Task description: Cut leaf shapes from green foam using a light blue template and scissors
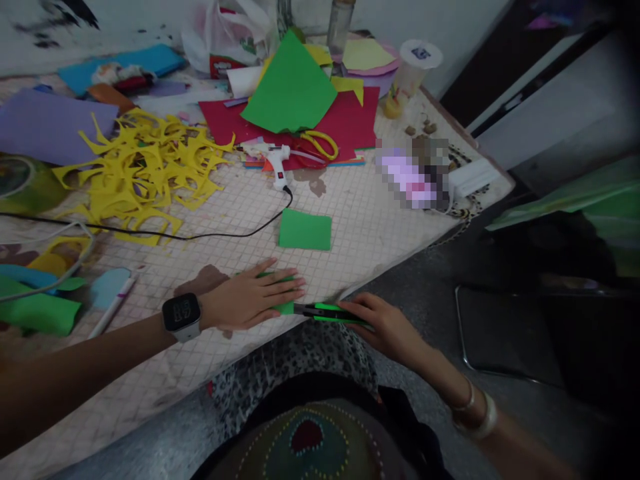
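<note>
My left hand lies flat, fingers stretched out, pressing a small green foam piece onto the table near its front edge. My right hand is closed on a green and black utility knife, whose tip points left at the edge of the green piece. A second green foam rectangle lies a little farther back. A smartwatch sits on my left wrist.
A white glue gun with a black cord, yellow-handled scissors, a heap of yellow foam offcuts, red and green sheets, a plastic cup and a bottle stand behind.
</note>
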`<action>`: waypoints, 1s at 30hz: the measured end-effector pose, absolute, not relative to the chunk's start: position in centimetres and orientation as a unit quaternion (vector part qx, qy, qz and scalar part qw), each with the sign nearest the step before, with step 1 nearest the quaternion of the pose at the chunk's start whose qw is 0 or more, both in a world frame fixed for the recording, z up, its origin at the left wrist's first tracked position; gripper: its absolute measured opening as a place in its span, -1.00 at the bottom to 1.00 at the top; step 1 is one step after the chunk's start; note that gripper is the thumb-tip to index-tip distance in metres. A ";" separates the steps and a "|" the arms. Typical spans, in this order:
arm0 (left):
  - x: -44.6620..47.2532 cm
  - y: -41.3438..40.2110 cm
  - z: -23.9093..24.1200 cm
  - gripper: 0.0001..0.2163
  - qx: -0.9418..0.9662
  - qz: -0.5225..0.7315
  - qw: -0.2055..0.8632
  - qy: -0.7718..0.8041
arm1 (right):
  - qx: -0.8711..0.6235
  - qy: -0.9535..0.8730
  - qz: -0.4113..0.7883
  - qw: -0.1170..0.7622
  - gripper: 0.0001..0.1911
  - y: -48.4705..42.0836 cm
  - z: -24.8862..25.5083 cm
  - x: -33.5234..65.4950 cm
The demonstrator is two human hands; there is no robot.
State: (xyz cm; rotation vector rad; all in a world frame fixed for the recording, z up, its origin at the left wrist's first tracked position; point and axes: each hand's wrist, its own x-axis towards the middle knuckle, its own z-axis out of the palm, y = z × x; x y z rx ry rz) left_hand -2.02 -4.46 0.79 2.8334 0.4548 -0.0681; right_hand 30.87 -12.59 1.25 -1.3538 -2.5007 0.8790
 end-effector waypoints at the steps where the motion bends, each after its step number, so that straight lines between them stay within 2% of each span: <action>1: -2.0 -4.4 0.8 -0.51 0.978 -0.021 0.136 0.155 | -0.449 -0.840 0.296 0.078 -0.58 -12.5 1.2 30.7; 5: -1.9 -4.4 0.8 -0.51 0.978 -0.007 0.140 0.155 | -0.426 -0.849 0.306 0.064 -0.50 -11.8 1.1 30.5; 16: -2.0 -4.4 0.6 -0.52 0.976 0.009 0.154 0.153 | -0.427 -0.824 0.361 0.085 -0.55 -14.0 0.5 31.6; 30: -2.0 -4.4 0.6 -0.53 0.975 0.002 0.159 0.156 | -0.447 -0.808 0.369 0.105 -0.55 -14.4 0.6 28.7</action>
